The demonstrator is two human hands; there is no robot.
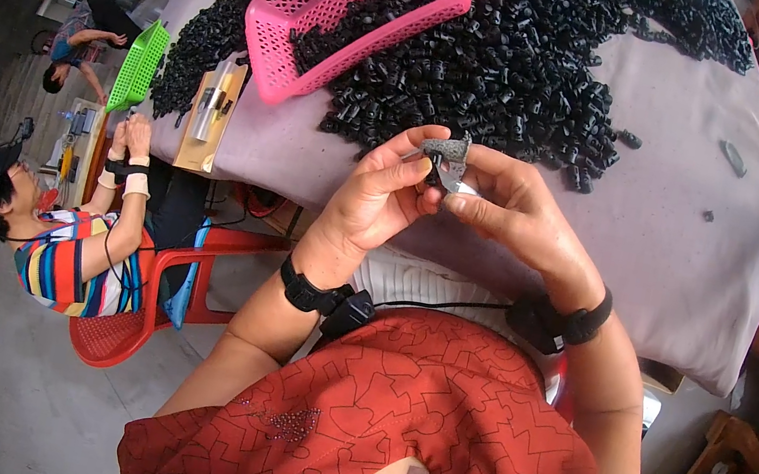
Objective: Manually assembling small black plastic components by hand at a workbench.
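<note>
Both of my hands are close together above the table's near edge. My left hand (375, 194) pinches a small black plastic part (433, 171) between thumb and fingers. From the other side, my right hand (521, 209) grips a short silver blade (455, 182) under its thumb, its tip against or very near the black part. A grey speckled sleeve (447, 151) covers the end of my right index finger. Just beyond my hands lies a large heap of similar black parts (488, 84).
A pink perforated basket (274, 56) lies tilted on the heap, with black parts inside. Left of it are a cardboard piece with a clear roll (210, 116) and a green basket (137, 67). A grey oval object (733, 157) lies at right. A co-worker sits on a red chair (155, 299).
</note>
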